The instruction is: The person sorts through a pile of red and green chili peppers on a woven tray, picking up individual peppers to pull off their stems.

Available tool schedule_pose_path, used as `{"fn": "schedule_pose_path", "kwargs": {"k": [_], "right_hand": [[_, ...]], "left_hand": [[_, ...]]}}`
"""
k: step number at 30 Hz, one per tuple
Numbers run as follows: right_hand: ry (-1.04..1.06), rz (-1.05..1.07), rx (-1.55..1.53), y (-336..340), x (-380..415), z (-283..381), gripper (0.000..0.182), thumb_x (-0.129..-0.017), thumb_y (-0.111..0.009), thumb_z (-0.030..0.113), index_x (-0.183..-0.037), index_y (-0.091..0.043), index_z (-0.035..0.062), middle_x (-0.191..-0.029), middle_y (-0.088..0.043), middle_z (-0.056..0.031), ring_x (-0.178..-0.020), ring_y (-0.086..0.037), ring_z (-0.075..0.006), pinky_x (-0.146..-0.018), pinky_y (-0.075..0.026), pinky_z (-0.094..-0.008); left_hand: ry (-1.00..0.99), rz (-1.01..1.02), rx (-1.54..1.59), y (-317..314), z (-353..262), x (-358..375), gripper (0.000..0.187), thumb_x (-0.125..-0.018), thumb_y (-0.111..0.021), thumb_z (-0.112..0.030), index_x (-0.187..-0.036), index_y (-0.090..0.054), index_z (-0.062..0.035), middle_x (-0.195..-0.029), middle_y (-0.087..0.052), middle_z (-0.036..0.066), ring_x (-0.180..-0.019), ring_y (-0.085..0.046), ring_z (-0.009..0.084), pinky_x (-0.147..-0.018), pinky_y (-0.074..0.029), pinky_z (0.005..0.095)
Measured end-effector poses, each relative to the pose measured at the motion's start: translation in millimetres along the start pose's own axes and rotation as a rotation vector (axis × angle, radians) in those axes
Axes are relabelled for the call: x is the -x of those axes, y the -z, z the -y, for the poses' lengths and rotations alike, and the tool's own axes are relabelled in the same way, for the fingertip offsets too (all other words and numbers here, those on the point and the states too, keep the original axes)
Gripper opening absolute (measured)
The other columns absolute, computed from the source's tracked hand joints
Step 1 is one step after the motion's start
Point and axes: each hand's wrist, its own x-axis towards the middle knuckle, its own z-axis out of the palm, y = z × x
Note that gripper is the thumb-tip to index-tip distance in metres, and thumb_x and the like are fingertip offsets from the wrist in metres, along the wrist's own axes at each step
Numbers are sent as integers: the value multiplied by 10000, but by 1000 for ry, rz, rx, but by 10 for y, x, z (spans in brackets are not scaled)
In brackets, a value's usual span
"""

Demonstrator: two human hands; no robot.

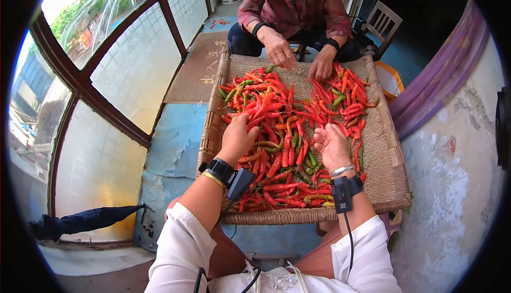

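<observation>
- Head view: the left hand (237, 138) is resting palm-down on the chili peppers (277, 133), fingers curled into the pile; whether they are gripping a pepper cannot be told.
- The right hand (331, 145) is hovering just above the peppers, fingers open, holding nothing.
- The peppers are lying heaped in the woven tray (384, 154).
- A co-worker's hands (279, 51) are touching the tray's far edge.

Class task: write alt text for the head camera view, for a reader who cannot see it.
A person's left hand and right hand rest on a heap of red and green chili peppers spread over a woven tray. Across the tray, a second person in a patterned shirt also reaches into the peppers. A curved window is at left.
</observation>
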Motion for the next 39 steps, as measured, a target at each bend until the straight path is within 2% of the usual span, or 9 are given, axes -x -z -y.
{"fn": "schedule_pose_path", "kwargs": {"k": [3,6,16,22,25,29,30,34,39], "right_hand": [[-33,68,34,-29,40,-55,388,-854,-521,202,-1176,-402,20,-797,-591,-65,-611,-576,-109,-477,-461,-214],[-92,363,310,-88,106,-104,298,-853,-520,189,-1090,-491,11,-774,-592,-57,-599,-571,-92,-473,-449,-198],[-141,456,573,-165,175,-144,306,-851,-517,189,-1091,-516,0,-798,-585,-52,-625,-553,-76,-503,-440,-190],[-73,501,558,-219,234,-159,331,-842,-561,205,-1103,-500,11,-775,-578,-35,-575,-524,-61,-476,-408,-181],[-12,532,522,-229,218,-192,261,-839,-563,178,-1042,-523,18,-737,-572,-16,-544,-513,-58,-477,-407,-182],[21,341,542,-182,150,-115,117,-840,-545,141,-895,-565,39,-663,-557,-5,-506,-505,-56,-435,-398,-181],[50,275,484,-155,107,-68,93,-841,-537,135,-847,-568,47,-646,-554,-12,-500,-508,-58,-416,-394,-180],[108,68,-59,-12,-33,35,200,-857,-504,134,-1032,-480,41,-753,-586,-43,-606,-570,-100,-473,-451,-212],[21,-75,-78,-17,29,-16,336,-863,-501,182,-1150,-408,35,-782,-591,-65,-634,-585,-118,-496,-465,-213]], "left_hand": [[30,56,-114,-5,-15,53,335,-714,-630,-230,-978,-553,-39,-998,-553,147,-914,-544,319,-758,-450,405],[20,415,-162,47,-44,59,258,-684,-652,-220,-907,-609,-96,-920,-580,108,-869,-558,300,-728,-459,386],[-97,373,-257,40,-63,81,132,-712,-594,-194,-747,-609,-67,-777,-591,106,-779,-580,290,-646,-474,401],[-112,488,386,91,-446,59,130,-742,-655,-89,-815,-596,1,-672,-607,65,-632,-544,73,-575,-444,236],[-186,524,395,94,-589,118,129,-745,-651,-83,-817,-591,6,-693,-614,69,-631,-552,91,-573,-448,247],[-129,434,388,31,-424,79,129,-761,-636,-106,-819,-589,0,-676,-606,85,-614,-560,109,-573,-450,258],[-127,414,194,111,-433,37,176,-746,-610,-169,-860,-606,-35,-812,-618,109,-697,-600,261,-634,-466,346],[-287,394,-78,49,-216,39,342,-751,-574,-143,-1078,-515,-63,-1155,-489,128,-904,-563,284,-726,-456,406],[-209,449,-257,3,-230,98,373,-724,-589,-143,-1082,-509,-72,-958,-580,136,-851,-580,292,-671,-467,403]]}}
